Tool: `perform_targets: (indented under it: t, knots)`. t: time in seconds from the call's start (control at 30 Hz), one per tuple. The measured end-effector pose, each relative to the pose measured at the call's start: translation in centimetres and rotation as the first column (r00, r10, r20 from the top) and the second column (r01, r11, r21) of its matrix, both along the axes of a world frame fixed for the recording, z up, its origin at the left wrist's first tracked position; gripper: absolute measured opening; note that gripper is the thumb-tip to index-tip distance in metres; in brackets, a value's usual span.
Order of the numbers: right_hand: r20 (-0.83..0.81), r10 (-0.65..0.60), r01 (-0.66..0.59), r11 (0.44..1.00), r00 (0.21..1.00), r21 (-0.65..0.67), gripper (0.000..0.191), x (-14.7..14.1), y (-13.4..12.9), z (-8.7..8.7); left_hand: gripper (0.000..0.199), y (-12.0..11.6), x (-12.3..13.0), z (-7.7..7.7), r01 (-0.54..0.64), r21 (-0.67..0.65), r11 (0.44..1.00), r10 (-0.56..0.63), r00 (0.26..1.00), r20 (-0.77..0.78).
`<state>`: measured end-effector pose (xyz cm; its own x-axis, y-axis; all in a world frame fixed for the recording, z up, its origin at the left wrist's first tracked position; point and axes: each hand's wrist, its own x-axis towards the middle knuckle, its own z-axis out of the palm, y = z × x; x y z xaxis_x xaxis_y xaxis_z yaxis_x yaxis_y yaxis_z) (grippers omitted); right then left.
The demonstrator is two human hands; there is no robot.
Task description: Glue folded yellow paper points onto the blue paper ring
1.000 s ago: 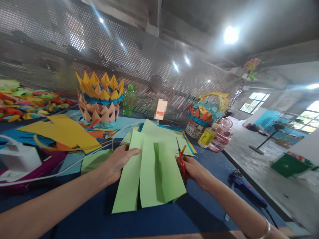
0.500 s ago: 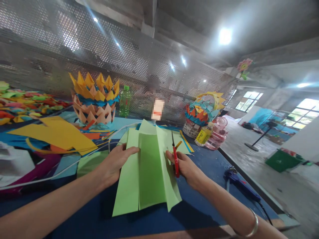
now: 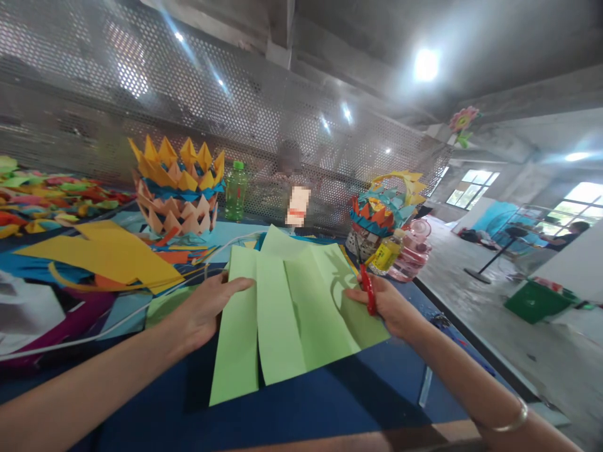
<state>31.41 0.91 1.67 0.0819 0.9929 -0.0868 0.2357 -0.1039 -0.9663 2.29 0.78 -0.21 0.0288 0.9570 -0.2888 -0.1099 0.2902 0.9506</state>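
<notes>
A light green sheet of paper (image 3: 320, 307), creased lengthwise and cut part way along one side, is spread between my hands above the blue table. My left hand (image 3: 211, 307) pinches its left strip, thumb on top and fingers underneath. At the right edge, my right hand (image 3: 386, 301) grips the paper between thumb and fingers. Red-handled scissors (image 3: 368, 292) hang on that same hand, blades pointing up and away from me. The scissors' shadow falls on the sheet. Another green sheet (image 3: 277, 242) shows behind the held one.
Folded-paper baskets stand at the back left (image 3: 179, 188) and back right (image 3: 372, 220). Near the right one are a yellow-labelled bottle (image 3: 387, 253) and a pink bottle (image 3: 414, 251). A white cable (image 3: 127, 323) crosses the left side. A glue gun (image 3: 466, 351) lies partly behind my right forearm.
My right hand has moved to the right with the scissors and the paper's edge, unfolding the green sheet wider. My left hand has barely shifted.
</notes>
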Motion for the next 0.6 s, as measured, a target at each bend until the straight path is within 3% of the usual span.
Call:
perform_targets:
  t: [0.13, 0.3, 0.47, 0.6]
  knots:
    - [0.186, -0.005, 0.002, 1.0, 0.983, 0.012, 0.04, 4.1, 1.4, 0.0, 0.044, 0.2, -0.2, -0.4, 0.025, -0.05, 0.998, -0.021, 0.997, 0.079]
    - [0.461, -0.003, 0.02, 0.999, 0.888, -0.032, 0.021, 7.8, 2.7, -2.2, 0.056, 0.1, 1.4, -0.9, 0.105, -0.044, 0.994, -0.103, 0.994, 0.038]
    - [0.653, 0.054, 0.023, 0.994, 0.755, -0.109, 0.023, 9.1, 3.1, -5.1, 0.06, 0.3, 2.3, -1.4, 0.155, -0.046, 0.987, -0.159, 0.982, -0.098]
    - [0.722, 0.062, -0.008, 0.997, 0.689, -0.078, 0.022, 8.7, 2.4, -5.6, 0.058, 0.7, 1.9, -1.8, 0.178, -0.087, 0.98, -0.188, 0.975, -0.12]
